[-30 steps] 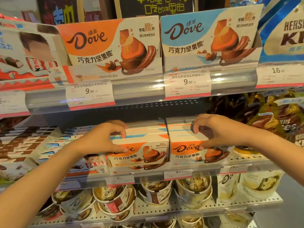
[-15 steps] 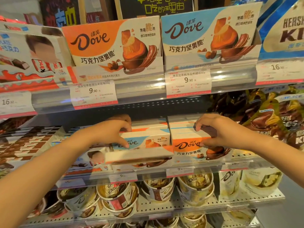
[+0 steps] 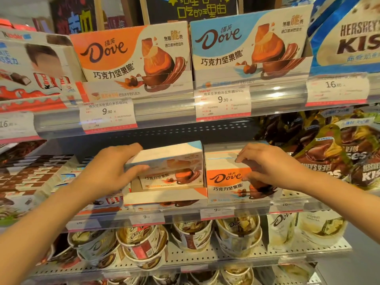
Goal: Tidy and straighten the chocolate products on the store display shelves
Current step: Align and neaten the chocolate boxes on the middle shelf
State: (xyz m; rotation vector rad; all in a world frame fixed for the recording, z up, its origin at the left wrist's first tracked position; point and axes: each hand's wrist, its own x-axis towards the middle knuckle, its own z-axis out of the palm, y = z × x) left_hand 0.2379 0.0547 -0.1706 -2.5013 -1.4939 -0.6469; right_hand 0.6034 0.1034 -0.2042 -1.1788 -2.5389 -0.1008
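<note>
On the middle shelf [image 3: 292,199] two stacks of flat Dove chocolate boxes sit side by side. My left hand [image 3: 111,169] grips the left end of a blue-and-white Dove box [image 3: 170,159] and holds it tilted up above an open cardboard display tray [image 3: 164,195]; a further box lies in that tray under it. My right hand [image 3: 265,163] pinches the top edge of the orange Dove box [image 3: 224,179] at the front of the right stack, fingers curled over it.
Above, upright orange [image 3: 127,56] and blue [image 3: 246,42] Dove display boxes stand behind price tags. Kinder boxes [image 3: 30,66] fill the left, Hershey's Kisses bags [image 3: 339,153] the right. Dove tubs [image 3: 144,245] crowd the shelf below.
My left hand has lifted the top left box, so its blue face now tips up off the tray. My right hand has stayed on the orange box. The camera has moved closer.
</note>
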